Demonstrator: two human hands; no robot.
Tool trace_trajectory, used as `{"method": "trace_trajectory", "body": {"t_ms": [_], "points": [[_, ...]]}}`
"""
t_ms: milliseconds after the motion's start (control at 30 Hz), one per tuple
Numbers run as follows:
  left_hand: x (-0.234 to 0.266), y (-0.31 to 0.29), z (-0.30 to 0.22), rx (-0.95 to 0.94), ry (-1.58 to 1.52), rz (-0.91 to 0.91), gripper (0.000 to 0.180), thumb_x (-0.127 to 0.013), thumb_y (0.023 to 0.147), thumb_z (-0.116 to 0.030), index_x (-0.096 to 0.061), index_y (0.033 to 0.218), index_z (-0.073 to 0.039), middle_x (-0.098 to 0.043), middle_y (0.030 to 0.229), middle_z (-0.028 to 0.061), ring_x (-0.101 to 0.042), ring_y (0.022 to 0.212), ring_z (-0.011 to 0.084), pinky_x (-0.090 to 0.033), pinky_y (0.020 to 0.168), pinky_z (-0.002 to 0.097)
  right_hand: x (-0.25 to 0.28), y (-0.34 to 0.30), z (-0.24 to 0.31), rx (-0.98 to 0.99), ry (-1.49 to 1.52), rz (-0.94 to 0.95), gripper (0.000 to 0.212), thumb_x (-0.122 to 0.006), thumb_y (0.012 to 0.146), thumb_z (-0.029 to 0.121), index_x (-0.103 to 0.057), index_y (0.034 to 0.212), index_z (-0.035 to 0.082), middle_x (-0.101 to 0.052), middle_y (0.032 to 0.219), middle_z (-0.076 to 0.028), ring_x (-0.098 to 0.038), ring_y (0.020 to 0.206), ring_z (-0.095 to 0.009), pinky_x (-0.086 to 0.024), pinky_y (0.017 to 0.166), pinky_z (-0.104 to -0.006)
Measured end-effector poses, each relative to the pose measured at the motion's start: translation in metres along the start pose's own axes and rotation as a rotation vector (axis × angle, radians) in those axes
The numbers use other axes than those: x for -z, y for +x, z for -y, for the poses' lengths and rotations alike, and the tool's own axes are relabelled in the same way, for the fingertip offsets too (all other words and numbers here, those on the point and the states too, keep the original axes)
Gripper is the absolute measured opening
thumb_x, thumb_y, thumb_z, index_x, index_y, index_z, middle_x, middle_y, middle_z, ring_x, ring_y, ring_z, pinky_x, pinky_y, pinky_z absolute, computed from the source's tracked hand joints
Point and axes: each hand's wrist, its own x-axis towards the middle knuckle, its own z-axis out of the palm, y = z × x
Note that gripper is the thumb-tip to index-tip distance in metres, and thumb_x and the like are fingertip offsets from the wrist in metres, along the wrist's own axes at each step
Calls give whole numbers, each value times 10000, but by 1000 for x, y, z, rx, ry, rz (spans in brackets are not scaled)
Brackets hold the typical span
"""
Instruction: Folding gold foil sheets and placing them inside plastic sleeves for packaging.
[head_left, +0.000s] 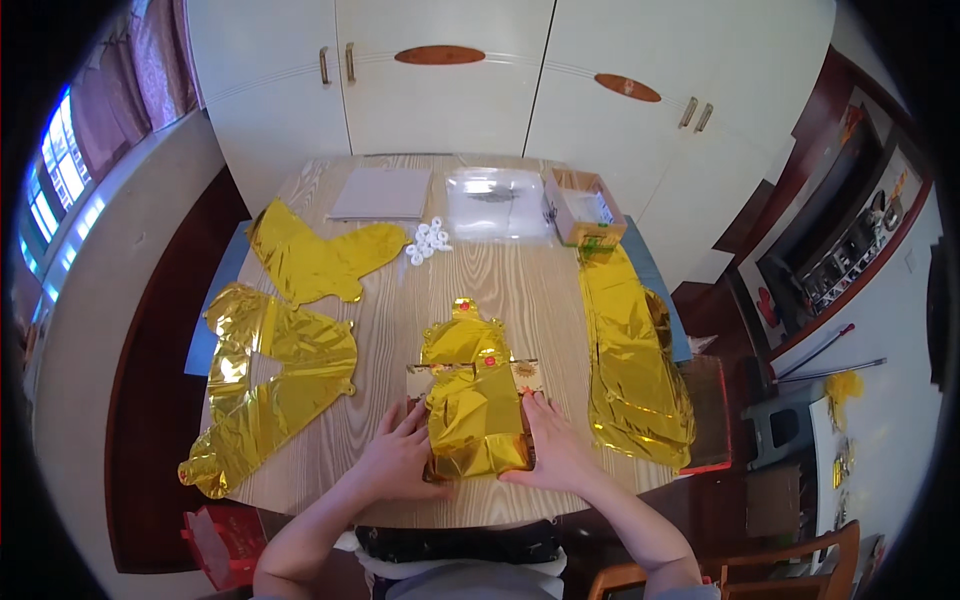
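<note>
Pressing flat: I see left hand [400, 462] and right hand [556, 455], fingers together, flanking the folded gold foil balloon [472, 405] at the wooden table's [520, 290] 6 o'clock edge. Risk: slick foil springs open, creasing unevenly.

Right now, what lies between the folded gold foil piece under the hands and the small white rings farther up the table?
Only bare wood table shows in the head view between the folded gold foil piece and the white rings; nothing else lies on that stretch.
</note>
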Motion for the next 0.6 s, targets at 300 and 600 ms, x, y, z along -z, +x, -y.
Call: {"method": "trace_trajectory", "body": {"t_ms": [300, 600], "points": [[-4, 2, -5, 153, -155, -69, 913, -649, 771, -549, -331, 1408, 22, -390, 1414, 276, -262, 1397, 377, -178, 1147, 470, -3, 0, 3, -112, 35, -30, 1159, -755, 683, 572, -158, 1446, -64, -332, 1422, -325, -348, 1334, -434, -261, 1126, -486], [-14, 3, -12, 272, -280, -226, 743, -632, 834, -288, -312, 1357, 130, -380, 1404, 288, -324, 1357, 385, -253, 1119, 458, -14, 4, -10, -138, 107, -180, 992, -790, 689, 475, -298, 1386, -34, -550, 1284, -204, -511, 1194, -409, -365, 1066, -465]]}}
